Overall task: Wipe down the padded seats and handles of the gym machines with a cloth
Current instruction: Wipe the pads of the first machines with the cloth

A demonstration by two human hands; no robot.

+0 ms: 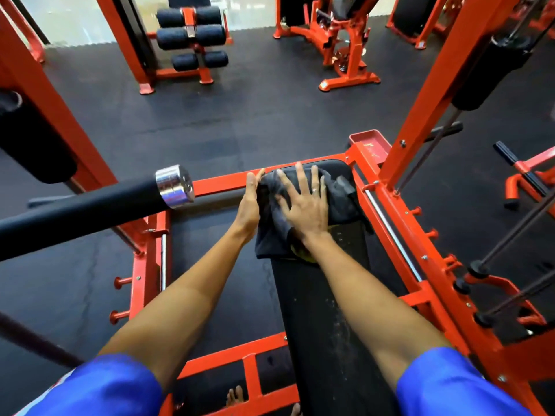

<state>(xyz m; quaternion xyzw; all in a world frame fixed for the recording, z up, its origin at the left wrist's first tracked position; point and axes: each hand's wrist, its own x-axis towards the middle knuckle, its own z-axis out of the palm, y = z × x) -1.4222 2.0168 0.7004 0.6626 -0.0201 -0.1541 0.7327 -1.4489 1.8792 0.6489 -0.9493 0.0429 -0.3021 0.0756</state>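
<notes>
1. Blue sleeves (99, 385), nearest of all, with both bare forearms reaching forward; bare toes (235, 396) show between them on the floor.
2. Long black pad (315, 310), running from below the right forearm up to the hands, dusted with pale specks.
3. Red steel frame (147, 265), boxing the pad in on either side of the arms.
4. Dark cloth (271, 226), draped over the near part of the black seat pad (339, 171) directly under the hands. A yellow patch shows at its near edge; what it is cannot be told.
5. Right hand (303, 202), flat on the cloth, fingers spread and straight, pressing down.
6. Left hand (250, 202), edge-on, fingers straight, touching the cloth's left side; not gripping.
7. Black bar with chrome end cap (174, 186), just left of the left hand.
8. Red tray (371, 142), just beyond the right hand.
9. Black rubber floor mats (240, 115), beyond the hands.
10. Rack of black roller pads (192, 37), far beyond the left hand.
11. Another red machine (342, 40), far beyond the right hand.
</notes>
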